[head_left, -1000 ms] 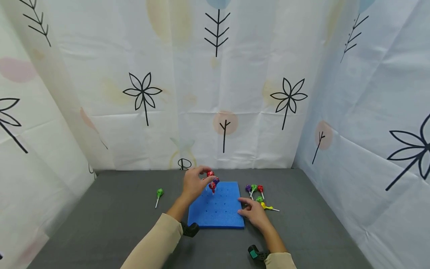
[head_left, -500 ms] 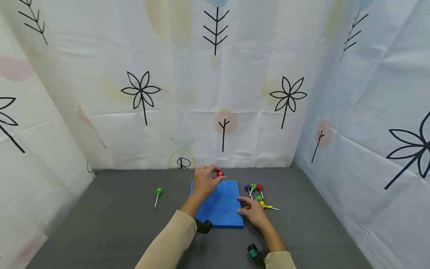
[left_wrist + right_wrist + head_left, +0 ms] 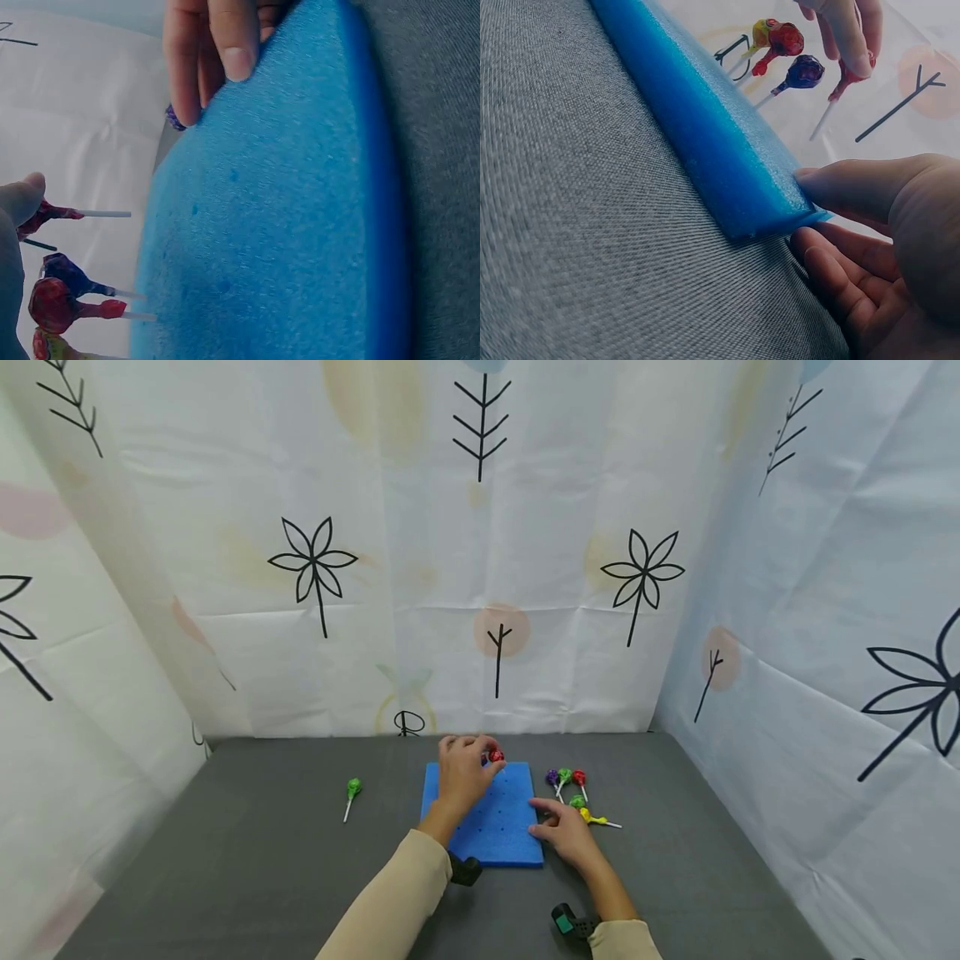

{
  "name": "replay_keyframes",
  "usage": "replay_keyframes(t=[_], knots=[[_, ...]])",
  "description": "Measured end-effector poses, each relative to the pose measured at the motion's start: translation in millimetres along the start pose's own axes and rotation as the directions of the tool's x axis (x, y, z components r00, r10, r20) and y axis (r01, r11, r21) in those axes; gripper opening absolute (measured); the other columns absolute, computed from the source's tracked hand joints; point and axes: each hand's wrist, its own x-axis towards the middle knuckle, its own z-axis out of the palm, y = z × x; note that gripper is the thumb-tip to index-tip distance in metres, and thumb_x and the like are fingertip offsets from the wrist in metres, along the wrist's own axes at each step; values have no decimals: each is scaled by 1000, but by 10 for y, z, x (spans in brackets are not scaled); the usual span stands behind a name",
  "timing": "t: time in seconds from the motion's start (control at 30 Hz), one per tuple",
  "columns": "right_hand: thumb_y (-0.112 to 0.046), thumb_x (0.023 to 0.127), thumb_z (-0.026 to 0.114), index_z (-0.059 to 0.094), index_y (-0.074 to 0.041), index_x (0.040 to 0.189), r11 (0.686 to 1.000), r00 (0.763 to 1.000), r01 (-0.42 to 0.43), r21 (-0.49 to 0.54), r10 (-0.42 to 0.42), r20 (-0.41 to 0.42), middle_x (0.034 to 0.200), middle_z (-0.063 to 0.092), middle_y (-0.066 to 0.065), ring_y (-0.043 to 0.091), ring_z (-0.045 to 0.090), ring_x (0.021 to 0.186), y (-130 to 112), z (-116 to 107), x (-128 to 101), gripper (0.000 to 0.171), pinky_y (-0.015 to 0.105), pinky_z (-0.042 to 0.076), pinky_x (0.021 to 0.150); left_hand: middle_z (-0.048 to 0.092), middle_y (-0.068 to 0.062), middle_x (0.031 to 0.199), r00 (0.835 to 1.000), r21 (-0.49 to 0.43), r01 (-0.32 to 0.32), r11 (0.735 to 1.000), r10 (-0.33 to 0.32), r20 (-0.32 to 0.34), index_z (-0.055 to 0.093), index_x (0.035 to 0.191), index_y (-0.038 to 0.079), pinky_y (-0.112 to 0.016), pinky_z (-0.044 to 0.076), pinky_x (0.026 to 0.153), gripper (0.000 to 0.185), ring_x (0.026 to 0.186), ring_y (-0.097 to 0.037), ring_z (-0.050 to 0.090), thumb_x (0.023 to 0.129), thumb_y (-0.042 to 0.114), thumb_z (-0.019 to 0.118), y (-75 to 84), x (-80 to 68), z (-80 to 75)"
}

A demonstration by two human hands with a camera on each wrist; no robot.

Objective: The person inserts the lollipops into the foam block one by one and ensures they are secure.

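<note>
My left hand pinches a red-wrapped lollipop by its head, stick pointing down, over the far part of a blue foam board dotted with small holes. Beside it a purple lollipop, another red lollipop and a yellow one stand upright at the board's far side. In the head view the left hand mostly hides them. My right hand grips the board's right edge, the thumb and the fingers on either side of it.
On the grey table, a green lollipop lies left of the board. Several more lie to the right, among them a purple, a red and a yellow lollipop. A patterned white cloth closes off the back.
My left hand has carried the red lollipop rightward across the board's far side, then lowered slightly toward it. The right hand stays at the board's edge.
</note>
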Motion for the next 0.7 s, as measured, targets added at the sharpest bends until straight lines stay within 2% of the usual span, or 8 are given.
replay_keyframes(t=[0.17,0.47,0.7], knots=[[-4,84,74,65,-3,124,1000,1000,-3,4,3,-1,106,65,9,15,57,75,-4,7,-1,41,31,47,65,72,4,88,1000,8,-2,1000,2,-6,70,97,22,-55,28,104,27,110,-20,57,80,40,79,-3,-36,65],[-6,85,74,64,-4,125,1000,1000,-9,10,9,3,106,65,8,16,57,75,-2,1,8,41,32,47,66,72,4,87,1000,21,12,1000,-12,-7,70,94,22,-54,26,105,25,114,-23,54,79,38,81,0,-78,155],[-5,85,74,64,-4,125,1000,1000,-17,11,17,6,110,64,11,16,58,75,-8,4,6,41,32,48,66,71,4,83,999,15,-28,999,28,-30,70,91,21,-56,29,102,23,111,-25,55,76,32,84,29,-99,172]])
